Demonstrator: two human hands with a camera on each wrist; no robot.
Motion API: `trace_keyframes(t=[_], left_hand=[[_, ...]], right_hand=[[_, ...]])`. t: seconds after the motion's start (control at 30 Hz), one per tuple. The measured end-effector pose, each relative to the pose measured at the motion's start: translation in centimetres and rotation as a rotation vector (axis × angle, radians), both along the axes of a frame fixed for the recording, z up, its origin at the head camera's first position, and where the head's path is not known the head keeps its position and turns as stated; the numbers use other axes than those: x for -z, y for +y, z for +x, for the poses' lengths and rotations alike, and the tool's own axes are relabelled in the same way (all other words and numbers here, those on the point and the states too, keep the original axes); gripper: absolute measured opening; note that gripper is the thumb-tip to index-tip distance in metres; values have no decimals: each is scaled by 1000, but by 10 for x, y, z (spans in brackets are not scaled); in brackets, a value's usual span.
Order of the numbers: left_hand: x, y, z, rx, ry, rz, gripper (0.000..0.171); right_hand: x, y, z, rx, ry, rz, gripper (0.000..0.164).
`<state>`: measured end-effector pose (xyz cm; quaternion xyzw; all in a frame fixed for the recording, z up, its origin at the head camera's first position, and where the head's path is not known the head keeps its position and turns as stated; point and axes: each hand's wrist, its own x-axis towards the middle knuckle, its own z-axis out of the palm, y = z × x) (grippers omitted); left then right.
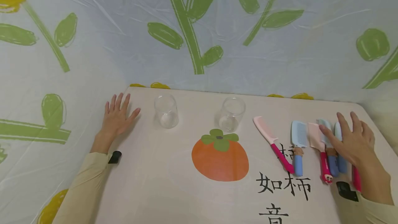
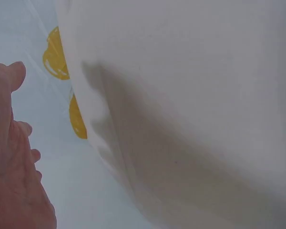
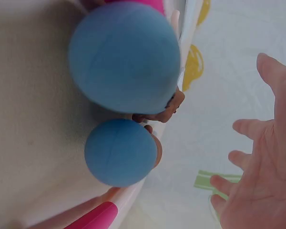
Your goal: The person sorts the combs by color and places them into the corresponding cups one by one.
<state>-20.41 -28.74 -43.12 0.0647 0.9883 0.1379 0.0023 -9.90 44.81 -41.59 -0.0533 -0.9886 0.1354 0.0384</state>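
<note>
My left hand (image 1: 116, 120) is at the table's left edge with spread fingers, nothing in it; part of it shows in the left wrist view (image 2: 19, 157). My right hand (image 1: 354, 144) hovers over a row of combs, fingers apart and holding nothing. In the right wrist view, blue rounded handle ends (image 3: 124, 57) lie beside it, apart from the palm. The row includes a light blue comb (image 1: 299, 134), a pink comb with a magenta handle (image 1: 324, 168), and blue handles (image 1: 332, 163). My hand partly hides the rightmost ones. A pink comb (image 1: 264, 129) lies slanted to the left.
Two clear cups (image 1: 166, 111) (image 1: 231, 115) stand upright toward the back of the table. The pale tabletop (image 1: 149, 182) carries a printed orange persimmon (image 1: 220, 161) and black characters (image 1: 283, 184). Flower-patterned sheeting (image 1: 124, 27) rises behind and at the left.
</note>
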Motion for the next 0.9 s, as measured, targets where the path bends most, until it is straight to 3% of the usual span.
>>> trace_keyframes(t=[0.3,0.5,0.7,0.9], left_hand=[[4,2,1,9,12,20,88],[1,8,2,11,74,43,81],[-2,18,5,17,236,76,63],[-6,25,8,-17,257,189,49]], right_hand=[[1,0,0,6,17,-5,92],[1,-1,-2,5,80,4,91],[-1,-7,-2,-1,178,-31,67],[-9,-20,-5,16,227,-88,51]])
